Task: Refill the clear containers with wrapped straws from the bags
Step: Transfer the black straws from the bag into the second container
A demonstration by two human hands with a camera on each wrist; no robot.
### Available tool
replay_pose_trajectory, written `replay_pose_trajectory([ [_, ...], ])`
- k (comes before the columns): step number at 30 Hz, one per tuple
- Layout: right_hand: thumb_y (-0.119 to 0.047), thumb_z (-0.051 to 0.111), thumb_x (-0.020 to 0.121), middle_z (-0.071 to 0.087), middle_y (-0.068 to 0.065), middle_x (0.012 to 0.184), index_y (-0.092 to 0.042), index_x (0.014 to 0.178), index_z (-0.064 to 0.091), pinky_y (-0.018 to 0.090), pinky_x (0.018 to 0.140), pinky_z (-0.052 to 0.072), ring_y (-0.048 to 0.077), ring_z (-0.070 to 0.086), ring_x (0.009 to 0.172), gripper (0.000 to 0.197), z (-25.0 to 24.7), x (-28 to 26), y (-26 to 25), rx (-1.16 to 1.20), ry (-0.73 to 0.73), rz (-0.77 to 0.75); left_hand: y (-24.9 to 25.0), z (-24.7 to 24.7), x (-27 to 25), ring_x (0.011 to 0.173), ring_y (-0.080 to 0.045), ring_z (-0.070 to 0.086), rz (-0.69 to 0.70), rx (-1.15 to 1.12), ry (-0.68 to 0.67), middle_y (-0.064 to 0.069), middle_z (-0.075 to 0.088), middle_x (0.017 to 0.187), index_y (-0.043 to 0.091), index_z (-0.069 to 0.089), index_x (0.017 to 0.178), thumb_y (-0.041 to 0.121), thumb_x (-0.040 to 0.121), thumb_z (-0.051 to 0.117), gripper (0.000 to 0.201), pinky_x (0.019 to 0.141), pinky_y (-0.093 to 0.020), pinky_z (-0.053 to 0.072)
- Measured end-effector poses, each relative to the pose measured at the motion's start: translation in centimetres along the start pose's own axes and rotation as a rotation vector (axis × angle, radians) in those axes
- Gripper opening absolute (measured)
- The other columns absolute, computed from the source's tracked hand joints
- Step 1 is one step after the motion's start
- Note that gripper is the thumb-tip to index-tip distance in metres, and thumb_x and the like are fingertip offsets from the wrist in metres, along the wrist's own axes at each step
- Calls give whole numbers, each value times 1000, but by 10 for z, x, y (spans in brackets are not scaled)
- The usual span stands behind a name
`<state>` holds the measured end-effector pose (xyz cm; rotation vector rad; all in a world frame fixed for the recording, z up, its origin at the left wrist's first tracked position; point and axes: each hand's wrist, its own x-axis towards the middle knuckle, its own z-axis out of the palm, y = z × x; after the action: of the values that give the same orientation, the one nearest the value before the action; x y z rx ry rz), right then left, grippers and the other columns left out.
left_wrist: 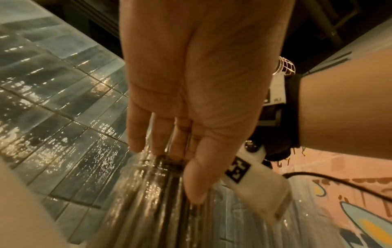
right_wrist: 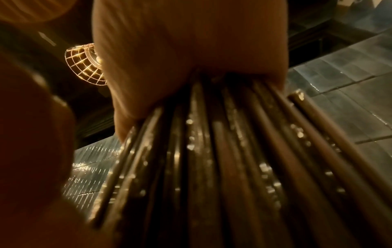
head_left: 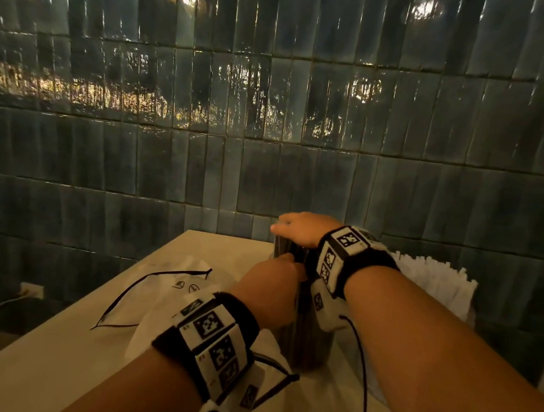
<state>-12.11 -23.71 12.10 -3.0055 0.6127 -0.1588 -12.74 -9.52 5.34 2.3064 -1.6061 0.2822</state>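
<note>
A clear container (head_left: 311, 352) stands on the table (head_left: 60, 351), packed with dark wrapped straws (head_left: 294, 249) that stick up above its rim. My right hand (head_left: 283, 228) lies flat on the straws' top ends; in the right wrist view the palm (right_wrist: 191, 50) presses down on the straws (right_wrist: 233, 151). My left hand (head_left: 291, 266) is against the near side of the bundle. The left wrist view shows its fingers (left_wrist: 163, 142) straight, tips touching the straws (left_wrist: 152, 193), with the thumb alongside.
An emptied plastic bag (head_left: 169, 292) with black drawstrings lies left of the container. A second holder of white wrapped straws (head_left: 433, 281) stands at the right against the tiled wall (head_left: 270, 139). A cable trails from my right wrist.
</note>
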Motion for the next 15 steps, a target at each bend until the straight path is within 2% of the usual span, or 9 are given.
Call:
replay_pose_trajectory([
  [2,-54,33,96,40,1,148,-31,138,44,37,102,31,25,40,131,50,-1,-3,7,22,3,-88,-2,0,1,103,-21,54,-10,0,-7,-2,50,118,22,56,122,15,82,65,42,87,-30,48],
  [4,-53,36,95,44,-2,145,-35,135,49,38,102,33,23,43,128,45,0,-6,14,64,25,-137,-3,0,2,103,-21,54,-19,14,-13,-2,49,118,22,55,124,15,82,66,44,86,-29,47],
  [9,-56,34,95,46,-3,144,-39,133,50,40,101,35,25,44,128,45,3,-7,13,21,79,-117,0,0,2,98,-19,53,-8,8,-15,-3,50,114,20,58,118,18,83,65,35,85,-30,50],
  [12,-53,30,97,52,-3,139,-36,129,53,42,101,37,24,48,124,44,8,-13,9,-19,197,-152,-1,-2,0,95,-18,53,10,12,-41,-2,50,111,20,59,116,23,81,67,36,80,-28,48],
  [15,-47,36,97,64,3,119,-25,117,62,44,87,49,24,59,106,40,14,-22,5,-47,359,-228,-1,-5,1,93,-18,53,28,24,-85,-2,52,107,21,61,107,27,79,68,30,79,-28,48],
])
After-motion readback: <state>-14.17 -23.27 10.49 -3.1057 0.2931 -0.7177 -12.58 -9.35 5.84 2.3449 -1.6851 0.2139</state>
